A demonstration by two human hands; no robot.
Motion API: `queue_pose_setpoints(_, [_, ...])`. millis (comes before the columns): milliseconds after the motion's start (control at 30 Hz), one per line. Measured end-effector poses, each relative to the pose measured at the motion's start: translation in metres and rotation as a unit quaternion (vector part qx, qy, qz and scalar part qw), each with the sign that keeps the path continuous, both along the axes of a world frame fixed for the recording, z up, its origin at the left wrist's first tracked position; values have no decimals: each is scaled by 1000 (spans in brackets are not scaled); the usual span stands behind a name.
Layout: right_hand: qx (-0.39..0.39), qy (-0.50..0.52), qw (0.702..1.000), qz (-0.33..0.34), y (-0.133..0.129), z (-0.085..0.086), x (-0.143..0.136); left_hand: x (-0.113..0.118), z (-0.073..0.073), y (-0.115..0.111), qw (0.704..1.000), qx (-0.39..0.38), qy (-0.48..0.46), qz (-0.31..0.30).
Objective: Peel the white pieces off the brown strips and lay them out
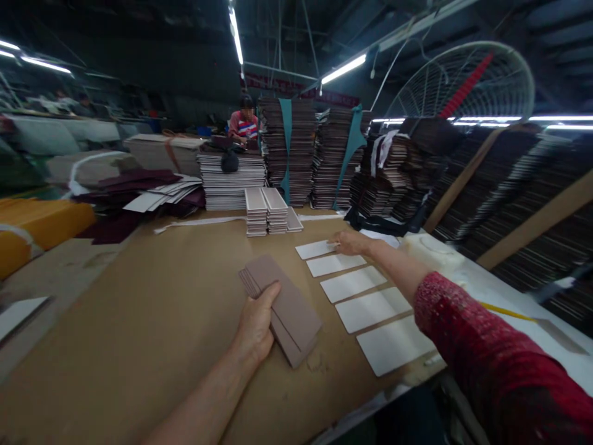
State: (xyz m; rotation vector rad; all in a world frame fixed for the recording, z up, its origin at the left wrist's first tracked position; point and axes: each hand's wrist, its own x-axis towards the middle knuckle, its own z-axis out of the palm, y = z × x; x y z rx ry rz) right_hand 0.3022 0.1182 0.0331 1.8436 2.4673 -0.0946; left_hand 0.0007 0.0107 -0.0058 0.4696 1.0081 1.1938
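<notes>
Pinching brown cards (296,303) in the left hand (257,327), just left of the row of white cards (353,284) on the surface (185,309). Touching the row's far card (312,250) with the fingers (338,237) of the right hand (354,243); cannot tell if pinching. Seems partly done, with five laid out, more held.

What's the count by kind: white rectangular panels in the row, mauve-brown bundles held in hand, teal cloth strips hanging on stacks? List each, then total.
White rectangular panels in the row: 5
Mauve-brown bundle of rectangular boards in the left hand: 1
Teal hanging cloth strips: 2
Total: 8
</notes>
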Motion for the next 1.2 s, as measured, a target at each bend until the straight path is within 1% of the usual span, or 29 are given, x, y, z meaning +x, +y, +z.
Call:
queue_pose_setpoints(100, [-22,7,1000,-3,7,16,6,0,0,1,1000,3,2,-2])
queue_pose_setpoints(167, [-32,14,999,-3,12,19,4,0,-1,2,1000,3,3,1])
queue_pose_setpoints(200, [-35,18,999,-3,14,18,2,0,-1,2,1000,3,6,4])
queue_pose_setpoints(267, [-37,28,999,1,18,11,-4,0,-1,2,1000,4,13,5])
queue_pose_setpoints(333, [-28,38,999,6,19,-2,-13,0,0,2,1000,5,19,3])
queue_pose_setpoints(500, [28,60,998,15,11,-39,-30,-1,0,-2,1000,7,16,-15])
queue_pose_setpoints(567, [54,66,996,9,8,-51,-32,-1,0,-2,1000,12,11,-23])
queue_pose_setpoints(633, [75,70,995,0,5,-59,-32,-1,0,-3,999,18,7,-28])
queue_pose_setpoints(800, [90,73,993,-11,1,-67,-29,-1,-1,-2,1000,11,5,-26])
queue_pose_setpoints(1200, [77,89,991,-60,-20,-68,-34,-2,-5,-2,999,18,13,-30])
